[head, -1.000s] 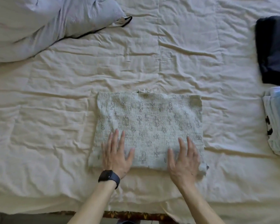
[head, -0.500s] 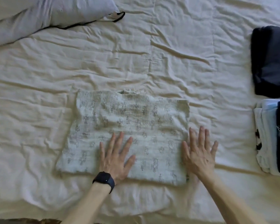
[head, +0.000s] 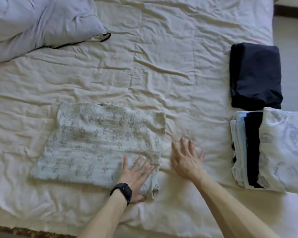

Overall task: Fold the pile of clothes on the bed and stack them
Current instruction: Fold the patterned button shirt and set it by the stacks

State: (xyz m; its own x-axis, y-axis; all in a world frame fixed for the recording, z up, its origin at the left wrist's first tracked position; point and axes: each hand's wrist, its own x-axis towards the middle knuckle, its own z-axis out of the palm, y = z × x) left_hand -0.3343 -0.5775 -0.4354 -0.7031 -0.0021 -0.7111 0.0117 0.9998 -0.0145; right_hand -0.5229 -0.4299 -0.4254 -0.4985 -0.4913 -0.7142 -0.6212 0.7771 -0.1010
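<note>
**Left grip [head: 136,176] flat on patterned cloth [head: 100,143], right grip [head: 187,160] flat on sheet**

Left grip: fingers spread and straight, pressing the near right corner of the cloth. Holds nothing. Thumb sits at the cloth's near edge by a bunched corner; can't tell if it is under the fabric. Black watch [head: 122,191] on that wrist.

Right grip: fingers straight and splayed, palm down on the bed sheet [head: 162,74], just right of the cloth. Holds nothing. It's blurred, so can't tell if it touches the cloth's edge.

Cloth: folded into a rough rectangle, lying flat on the near middle of the bed, left of centre. A small bit of fabric pokes out at the far edge. The right edge is rumpled.

Cut off: the stack [head: 248,152] at the right runs out of the picture. A pale patterned piece is on top, with dark and light-blue layers showing at its left side; layer count unclear. Pillow [head: 41,23] is cropped at the top left.

Room: wrinkled open sheet beyond the cloth, to its left, and between the right grip and the stack.

Around: dark folded garment [head: 255,74] just beyond the stack, near the bed's right edge. The pillow is well apart from the cloth. Nothing lies between the grips and the stack.
</note>
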